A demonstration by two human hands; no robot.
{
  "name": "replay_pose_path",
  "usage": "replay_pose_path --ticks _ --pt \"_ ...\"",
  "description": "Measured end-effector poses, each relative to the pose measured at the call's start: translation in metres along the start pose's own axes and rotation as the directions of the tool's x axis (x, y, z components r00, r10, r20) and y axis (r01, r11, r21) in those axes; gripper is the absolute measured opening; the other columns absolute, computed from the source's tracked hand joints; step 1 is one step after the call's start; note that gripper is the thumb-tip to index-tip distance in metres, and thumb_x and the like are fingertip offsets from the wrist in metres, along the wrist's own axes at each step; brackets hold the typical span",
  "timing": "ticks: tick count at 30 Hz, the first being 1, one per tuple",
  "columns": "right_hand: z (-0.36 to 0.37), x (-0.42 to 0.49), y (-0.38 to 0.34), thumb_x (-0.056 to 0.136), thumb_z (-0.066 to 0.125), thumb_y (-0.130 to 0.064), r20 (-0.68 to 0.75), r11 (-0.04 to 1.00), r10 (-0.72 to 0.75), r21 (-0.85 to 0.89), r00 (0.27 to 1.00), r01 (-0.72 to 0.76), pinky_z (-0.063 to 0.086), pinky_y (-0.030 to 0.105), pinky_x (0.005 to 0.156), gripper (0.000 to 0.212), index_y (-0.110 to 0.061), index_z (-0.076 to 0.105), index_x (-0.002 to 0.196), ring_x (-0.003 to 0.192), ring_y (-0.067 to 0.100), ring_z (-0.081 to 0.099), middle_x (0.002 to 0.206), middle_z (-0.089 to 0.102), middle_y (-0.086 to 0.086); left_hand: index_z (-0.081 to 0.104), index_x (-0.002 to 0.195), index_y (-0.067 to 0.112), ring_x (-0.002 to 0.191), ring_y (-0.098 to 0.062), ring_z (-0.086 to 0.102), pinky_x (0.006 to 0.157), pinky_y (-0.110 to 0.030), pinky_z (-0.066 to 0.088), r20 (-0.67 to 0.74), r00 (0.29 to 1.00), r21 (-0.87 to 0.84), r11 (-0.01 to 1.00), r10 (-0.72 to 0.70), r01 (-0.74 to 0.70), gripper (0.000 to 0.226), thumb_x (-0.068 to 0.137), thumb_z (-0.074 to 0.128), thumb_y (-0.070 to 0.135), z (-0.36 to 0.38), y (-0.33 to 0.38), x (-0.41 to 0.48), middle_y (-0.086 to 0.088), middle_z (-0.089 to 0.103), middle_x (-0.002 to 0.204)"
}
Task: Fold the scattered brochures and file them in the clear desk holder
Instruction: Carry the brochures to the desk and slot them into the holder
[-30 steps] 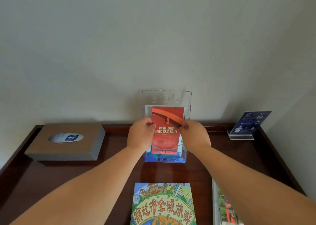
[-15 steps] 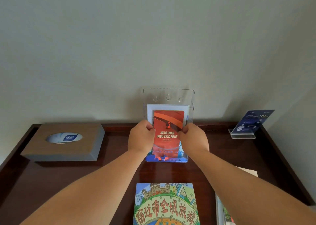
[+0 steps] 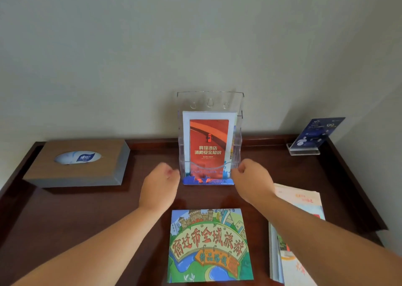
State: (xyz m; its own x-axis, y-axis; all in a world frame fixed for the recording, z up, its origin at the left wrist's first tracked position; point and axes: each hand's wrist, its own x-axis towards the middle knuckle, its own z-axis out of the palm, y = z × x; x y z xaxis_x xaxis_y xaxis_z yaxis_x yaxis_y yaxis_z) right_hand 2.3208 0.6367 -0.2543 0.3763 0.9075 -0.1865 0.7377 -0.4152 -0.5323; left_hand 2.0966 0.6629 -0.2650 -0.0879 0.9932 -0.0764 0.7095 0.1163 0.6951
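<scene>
Both hands are now sitting off the red folded paper brochure [image 3: 208,146] in the clear plastic holder [image 3: 238,133]; left hand [image 3: 161,183] and right hand [image 3: 252,180] are hanging loosely curled, seemingly empty.

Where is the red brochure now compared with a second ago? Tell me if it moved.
Yes. The red brochure has dropped lower into the clear holder, seated near its base, with both hands off it.

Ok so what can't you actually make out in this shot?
Head view:
- Stack of brochures, right: partly covered by the right forearm, cut off at the bottom edge.
- White sheet behind the red brochure in the clear holder: print hidden.
- Blue sign: text too small.
- Both hands: slightly blurred.
</scene>
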Motion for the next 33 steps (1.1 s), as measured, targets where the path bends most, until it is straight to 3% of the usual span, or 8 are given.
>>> replay_pose_path --ticks 2,6,12,18,24,26,30,33 --pt "0.009 -0.016 0.012 0.090 0.054 -0.032 0.195 0.989 0.106 -0.124 0.975 -0.083 0.036 0.026 0.052 0.014 -0.018 0.051 0.091 0.069 0.012 0.054 0.085 0.059 -0.003 0.054 0.091 0.019 0.070 -0.007 0.056 0.056 -0.027 0.041 0.181 0.974 0.085 0.988 -0.139 0.125 0.009 0.090 0.052 0.028 0.010 -0.022 -0.018 0.005 0.060 0.082" --pt "0.031 -0.042 0.028 0.089 0.060 -0.034 0.415 0.925 0.377 -0.216 0.828 -0.313 0.053 0.034 0.064 0.055 -0.007 0.039 0.132 0.087 0.024 0.062 0.110 0.063 0.009 0.048 0.112 0.019 0.082 -0.020 0.061 0.057 -0.029 0.039 0.306 0.900 0.138 0.950 -0.310 0.280 0.027 0.088 0.057 0.029 0.026 -0.039 -0.040 -0.007 0.055 0.108" --pt "0.051 -0.058 0.035 0.083 0.061 -0.016 0.387 0.912 0.395 -0.058 0.833 -0.405 0.055 0.042 0.090 0.046 -0.004 0.046 0.125 0.104 0.031 0.062 0.114 0.057 0.014 0.042 0.130 0.019 0.072 -0.018 0.057 0.051 -0.027 0.040 0.313 0.865 0.001 0.911 -0.393 0.413 0.046 0.089 0.061 0.019 0.036 -0.030 -0.054 -0.003 0.047 0.104" --pt "0.041 -0.061 0.030 0.084 0.073 -0.032 0.402 0.879 0.393 0.102 0.827 -0.466 0.051 0.028 0.052 0.042 -0.010 0.050 0.112 0.073 0.014 0.068 0.097 0.068 0.005 0.056 0.106 0.014 0.077 -0.029 0.068 0.064 -0.039 0.055 0.374 0.847 -0.368 0.778 -0.378 0.509 0.012 0.094 0.058 0.010 0.016 -0.014 -0.048 -0.016 0.067 0.096" --pt "0.001 -0.053 0.005 0.092 0.066 -0.025 0.309 0.814 0.168 0.492 0.936 -0.308 0.058 0.030 0.059 0.009 -0.016 0.066 0.090 0.073 0.013 0.072 0.091 0.074 0.004 0.052 0.105 0.007 0.083 -0.031 0.070 0.068 -0.040 0.053 0.438 0.860 -0.733 0.451 -0.262 0.510 0.009 0.096 0.052 0.006 -0.015 -0.007 -0.029 -0.019 0.069 0.099" --pt "-0.019 -0.046 -0.012 0.094 0.063 -0.021 0.186 0.888 0.060 0.439 0.981 -0.137 0.053 0.025 0.052 0.009 -0.020 0.063 0.084 0.066 0.010 0.068 0.083 0.071 0.000 0.054 0.101 0.006 0.082 -0.028 0.069 0.071 -0.039 0.051 0.376 0.895 -0.739 0.505 -0.241 0.447 0.008 0.093 0.053 0.004 -0.021 -0.004 -0.025 -0.019 0.069 0.097" --pt "-0.064 -0.026 -0.049 0.095 0.059 -0.027 0.093 0.964 -0.217 0.178 0.972 0.198 0.054 0.041 0.073 0.016 -0.012 0.061 0.096 0.082 0.022 0.066 0.091 0.068 0.002 0.063 0.090 0.024 0.089 -0.015 0.065 0.072 -0.029 0.049 0.009 0.998 -0.355 0.933 0.067 -0.059 0.015 0.086 0.059 0.010 -0.038 0.013 -0.009 0.004 0.068 0.091" --pt "-0.082 -0.017 -0.074 0.095 0.059 -0.032 0.099 0.923 -0.380 -0.018 0.920 0.383 0.050 0.038 0.076 0.018 -0.015 0.061 0.103 0.092 0.024 0.062 0.098 0.067 0.002 0.063 0.105 0.032 0.096 -0.003 0.065 0.081 -0.028 0.050 0.059 0.944 -0.315 0.903 0.324 -0.290 0.023 0.087 0.060 0.017 -0.053 0.047 0.004 0.015 0.070 0.103"
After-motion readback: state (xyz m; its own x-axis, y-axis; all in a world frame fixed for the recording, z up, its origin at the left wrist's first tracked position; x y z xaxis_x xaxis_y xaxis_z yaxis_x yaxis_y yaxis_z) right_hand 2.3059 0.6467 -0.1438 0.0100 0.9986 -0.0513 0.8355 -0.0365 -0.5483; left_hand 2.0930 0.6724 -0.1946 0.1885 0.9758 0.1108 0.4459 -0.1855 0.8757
